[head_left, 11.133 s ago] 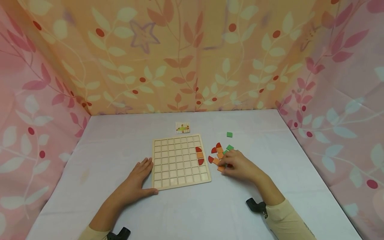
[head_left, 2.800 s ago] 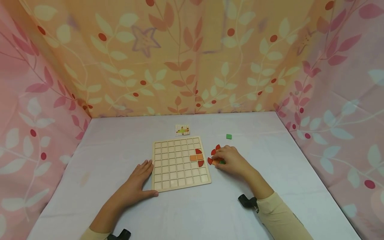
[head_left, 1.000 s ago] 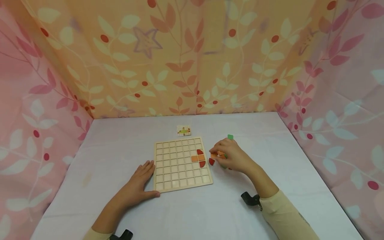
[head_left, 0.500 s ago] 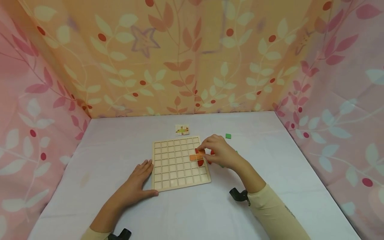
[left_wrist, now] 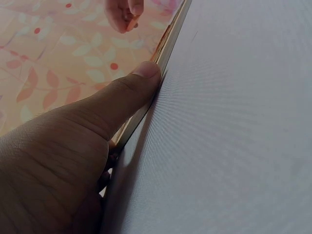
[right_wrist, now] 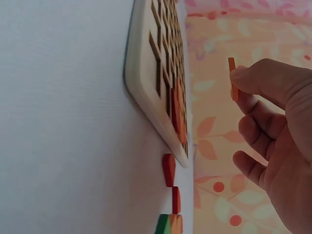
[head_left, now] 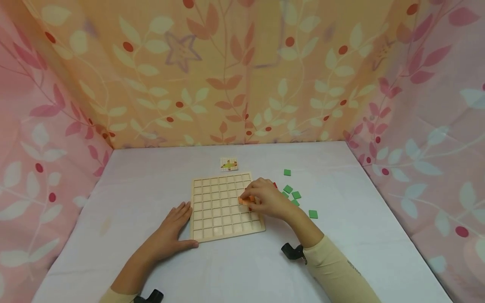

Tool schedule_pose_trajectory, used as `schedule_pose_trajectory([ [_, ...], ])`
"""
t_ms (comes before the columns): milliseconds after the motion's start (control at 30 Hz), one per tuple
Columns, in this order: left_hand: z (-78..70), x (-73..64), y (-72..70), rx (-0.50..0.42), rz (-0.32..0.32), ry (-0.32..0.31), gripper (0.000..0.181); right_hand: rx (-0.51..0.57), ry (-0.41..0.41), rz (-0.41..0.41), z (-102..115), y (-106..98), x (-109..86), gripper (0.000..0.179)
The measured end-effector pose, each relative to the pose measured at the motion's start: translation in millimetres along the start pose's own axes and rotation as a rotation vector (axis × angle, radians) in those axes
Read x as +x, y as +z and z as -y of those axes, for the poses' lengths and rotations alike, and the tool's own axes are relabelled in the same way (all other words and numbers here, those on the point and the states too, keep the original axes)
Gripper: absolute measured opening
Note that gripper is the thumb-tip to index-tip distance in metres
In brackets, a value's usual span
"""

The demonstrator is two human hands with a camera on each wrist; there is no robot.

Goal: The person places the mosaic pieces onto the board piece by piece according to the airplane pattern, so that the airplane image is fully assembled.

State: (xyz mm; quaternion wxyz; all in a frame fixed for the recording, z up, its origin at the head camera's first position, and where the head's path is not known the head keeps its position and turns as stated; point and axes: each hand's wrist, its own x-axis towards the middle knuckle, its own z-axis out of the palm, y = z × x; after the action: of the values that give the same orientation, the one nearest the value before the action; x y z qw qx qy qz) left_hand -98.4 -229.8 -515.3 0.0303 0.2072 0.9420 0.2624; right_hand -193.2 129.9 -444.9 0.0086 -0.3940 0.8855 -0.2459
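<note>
Left grip [head_left: 172, 227]: fingers straight and spread, resting against the left edge of the gridded wooden board [head_left: 217, 206], thumb touching the near edge by the corner.
Right grip [head_left: 269, 200]: pinches an orange tile [right_wrist: 235, 93] between thumb and fingertips.
Orange tile: hangs above the right part of the board, apart from the cells, seen edge-on in the right wrist view.
Board: lies flat on the white-covered desk [head_left: 113, 202]; carries an inset tile [head_left: 240, 201], also orange, just beside the fingertips, with red in nearby cells mostly hidden by the right grip.
Green tiles [head_left: 296, 195]: lie right of the board, several close together, two set apart.
Red pieces [right_wrist: 169, 169]: lie on the desk just off the board, mostly covered in the head view.
Picture card [head_left: 229, 164]: lies just beyond the far edge of the board; shows a grid with a figure in green, red and orange; fine print too small to read.
Right sleeve [head_left: 337, 269]: beige, with a dark mark, too small to read.
Backdrop [head_left: 151, 88]: printed with leaves, red dots and a purple star outline.
</note>
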Motion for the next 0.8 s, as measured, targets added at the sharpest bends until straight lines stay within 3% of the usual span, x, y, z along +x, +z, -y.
schedule_pose_trajectory([
  [367, 2.9, -2.5, 0.8, 0.006, -0.002, -0.012, 0.119, -0.026, 0.036, 0.056, -10.1, 25.2, 2.6, 0.024],
  [800, 1.9, -0.1, 1.1, 0.002, -0.004, -0.003, 0.119, -0.064, 0.018, 0.077, -15.3, 31.1, 5.3, 0.018],
])
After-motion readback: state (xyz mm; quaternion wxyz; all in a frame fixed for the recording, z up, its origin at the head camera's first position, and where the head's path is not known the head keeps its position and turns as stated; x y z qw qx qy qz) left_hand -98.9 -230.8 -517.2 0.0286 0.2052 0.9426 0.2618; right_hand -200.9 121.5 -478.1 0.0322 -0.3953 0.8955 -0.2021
